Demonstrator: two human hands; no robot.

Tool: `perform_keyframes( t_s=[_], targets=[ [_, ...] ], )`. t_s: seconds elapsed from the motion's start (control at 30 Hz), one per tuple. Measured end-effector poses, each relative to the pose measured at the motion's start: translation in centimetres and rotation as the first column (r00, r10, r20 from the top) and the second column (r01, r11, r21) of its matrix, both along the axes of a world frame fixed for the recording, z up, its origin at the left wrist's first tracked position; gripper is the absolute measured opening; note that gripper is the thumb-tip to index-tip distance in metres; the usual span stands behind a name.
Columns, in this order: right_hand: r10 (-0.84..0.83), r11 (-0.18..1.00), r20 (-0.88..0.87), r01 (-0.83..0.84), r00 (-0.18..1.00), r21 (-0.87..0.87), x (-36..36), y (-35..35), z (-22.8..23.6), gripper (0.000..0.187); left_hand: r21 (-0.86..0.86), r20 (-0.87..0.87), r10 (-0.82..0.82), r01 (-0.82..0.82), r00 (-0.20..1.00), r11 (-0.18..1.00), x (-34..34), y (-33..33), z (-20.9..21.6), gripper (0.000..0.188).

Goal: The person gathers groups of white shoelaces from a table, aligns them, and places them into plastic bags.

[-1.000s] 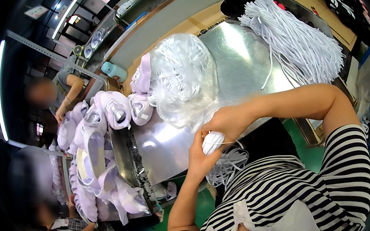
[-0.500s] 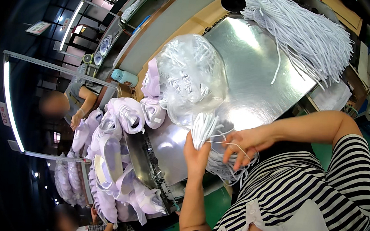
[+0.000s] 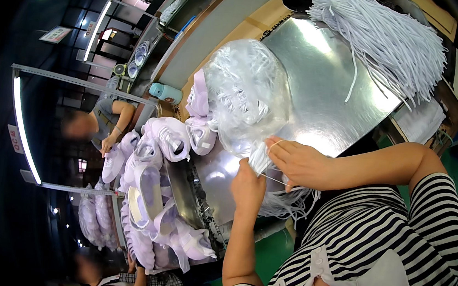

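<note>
A bundle of white shoelaces (image 3: 259,158) stands in my left hand (image 3: 248,186), whose fingers are wrapped round it. My right hand (image 3: 304,164) is closed beside the bundle's upper part, pinching a thin white lace that loops by the fingertips. Another stretch of lace runs between the two hands, below the right fingers. The bundle's lower part is hidden by the hands. Behind them lies a clear plastic bag (image 3: 244,97) full of white laces. More loose laces (image 3: 289,203) hang at the metal table's near edge, under my right hand.
A large pile of white laces (image 3: 382,44) lies at the far right of the metal table (image 3: 327,92). Pale lilac shoes (image 3: 168,137) crowd the left side, with a light-blue bottle (image 3: 165,93) behind. Two other people work at the left, one reaching toward the shoes.
My right hand has moved left and up to the bundle, its spread fingers now closed on the lace. My left hand has turned and closed further round the bundle. The whole view has shifted slightly.
</note>
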State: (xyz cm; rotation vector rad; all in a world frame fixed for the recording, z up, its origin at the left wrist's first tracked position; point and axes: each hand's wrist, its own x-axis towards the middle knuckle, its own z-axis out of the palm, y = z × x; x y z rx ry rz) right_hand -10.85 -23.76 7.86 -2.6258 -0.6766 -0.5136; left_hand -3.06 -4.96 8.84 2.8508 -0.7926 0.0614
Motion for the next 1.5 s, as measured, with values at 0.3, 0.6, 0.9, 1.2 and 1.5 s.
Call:
perform_keyframes(
  t_s=[0.3,0.6,0.9,1.2,1.5],
  targets=[
    [0.153,0.968,0.095,-0.169,0.984,0.187,2.0,2.8,0.3,0.055,-0.585,-0.484,-0.405,0.057,0.776,0.809,-0.2,3.2,-1.2,0.038],
    [0.216,0.937,-0.221,-0.138,0.951,0.321,1.1,2.7,3.6,0.053,-0.680,-0.701,-0.596,-0.113,0.391,0.725,-1.3,5.0,2.6,0.041],
    [0.619,0.646,-0.483,-0.051,0.619,0.762,1.8,1.3,0.6,0.054,-0.702,-0.430,-0.888,-0.679,0.163,0.215,-4.2,3.6,-0.5,0.043],
    [0.613,0.561,-0.412,-0.004,0.674,0.828,0.4,0.1,0.4,0.047,-0.586,-0.426,-0.904,-0.755,-0.023,0.295,-5.5,1.6,-1.1,0.022],
    [0.430,0.891,-0.472,-0.277,0.769,0.360,0.3,-1.8,1.5,0.025,-0.583,-0.530,-0.846,-0.697,-0.061,0.416,-6.4,1.9,-3.1,0.032]
  ],
)
